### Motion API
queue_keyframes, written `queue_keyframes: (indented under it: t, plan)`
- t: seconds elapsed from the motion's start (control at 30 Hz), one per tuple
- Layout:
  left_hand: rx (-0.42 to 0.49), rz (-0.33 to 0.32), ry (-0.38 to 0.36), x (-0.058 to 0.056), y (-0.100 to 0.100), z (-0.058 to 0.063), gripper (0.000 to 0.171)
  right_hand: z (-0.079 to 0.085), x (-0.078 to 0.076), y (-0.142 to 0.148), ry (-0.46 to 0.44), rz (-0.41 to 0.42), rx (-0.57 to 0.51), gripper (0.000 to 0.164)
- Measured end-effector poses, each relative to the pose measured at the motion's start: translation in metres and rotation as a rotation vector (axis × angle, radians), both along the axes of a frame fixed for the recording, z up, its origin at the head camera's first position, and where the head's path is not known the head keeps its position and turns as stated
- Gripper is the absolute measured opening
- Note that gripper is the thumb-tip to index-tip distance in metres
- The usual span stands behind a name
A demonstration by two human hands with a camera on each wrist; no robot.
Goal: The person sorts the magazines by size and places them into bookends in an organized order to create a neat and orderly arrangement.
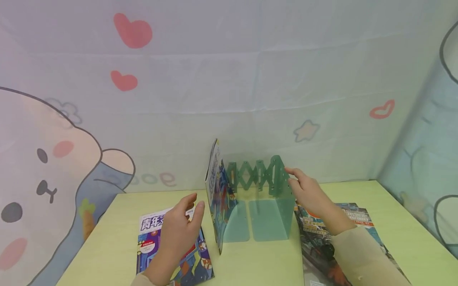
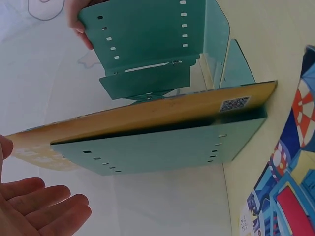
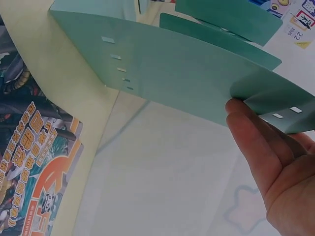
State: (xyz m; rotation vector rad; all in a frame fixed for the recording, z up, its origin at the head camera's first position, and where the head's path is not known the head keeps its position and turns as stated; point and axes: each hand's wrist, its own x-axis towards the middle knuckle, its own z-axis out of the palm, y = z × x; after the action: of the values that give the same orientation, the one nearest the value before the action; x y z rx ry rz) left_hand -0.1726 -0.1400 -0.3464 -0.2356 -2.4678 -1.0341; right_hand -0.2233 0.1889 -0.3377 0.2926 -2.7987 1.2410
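A green expandable bookend (image 1: 270, 218) stands on the table, its lattice of crossed strips (image 1: 247, 174) along the back. One magazine (image 1: 216, 186) stands upright inside its left end plate (image 2: 157, 147), its yellow back facing that plate. My right hand (image 1: 309, 194) is at the upper edge of the right end plate (image 3: 162, 73), fingertips touching its outer face. To the left of the standing magazine, my left hand (image 1: 180, 226) hovers with fingers slightly bent, holding nothing. Below it lies another magazine (image 1: 195, 264) with a colourful purple and blue cover, partly hidden by the hand.
Several dark-covered magazines (image 1: 318, 242) lie in a stack on the right, partly under the right forearm. The pale yellow table (image 1: 257, 264) ends at the back against a cloth backdrop (image 1: 214, 79) printed with hearts and a cartoon animal.
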Motion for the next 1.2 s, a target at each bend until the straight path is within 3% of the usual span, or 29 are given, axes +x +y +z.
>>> queue_keyframes:
  t: [0.5,0.9,1.2]
  plan:
    - [-0.009,0.029,-0.056,-0.007,-0.016,-0.01,0.041,-0.005,0.0,0.0,0.013,-0.016,0.002,0.05]
    - [-0.067,0.099,-0.139,-0.016,-0.035,-0.018,0.047,-0.005,0.003,-0.002,0.02,-0.005,0.0,0.05]
    - [-0.115,0.149,-0.154,-0.02,-0.048,-0.022,0.051,-0.005,0.003,-0.001,0.023,-0.002,0.005,0.05]
